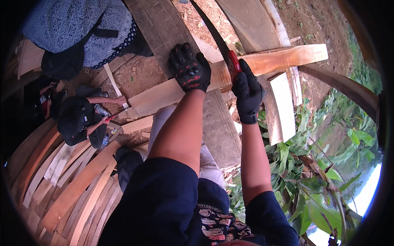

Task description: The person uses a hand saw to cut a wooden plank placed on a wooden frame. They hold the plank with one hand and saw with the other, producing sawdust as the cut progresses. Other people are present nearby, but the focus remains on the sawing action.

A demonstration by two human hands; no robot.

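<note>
Across a thick supporting plank [223, 127] lies a long pale board [158, 96], with a reddish-brown stretch toward its right end. My left hand [190, 69], in a black glove with red marks, presses down on the board, its fingers stretched past the far edge. In my right hand [248, 92], also black-gloved, is a handsaw [234, 63] with a red handle, the fingers closed around it. Its long, dark, curved blade points away from me, up and to the left. Whether the teeth touch the board I cannot tell.
At the left a crouching person in a black cap [76, 119] works at the board's left end. Behind them stands someone in a patterned garment [78, 28]. Several curved planks [78, 192] are stacked lower left. A short offcut [282, 108] and leafy plants [324, 209] are at the right.
</note>
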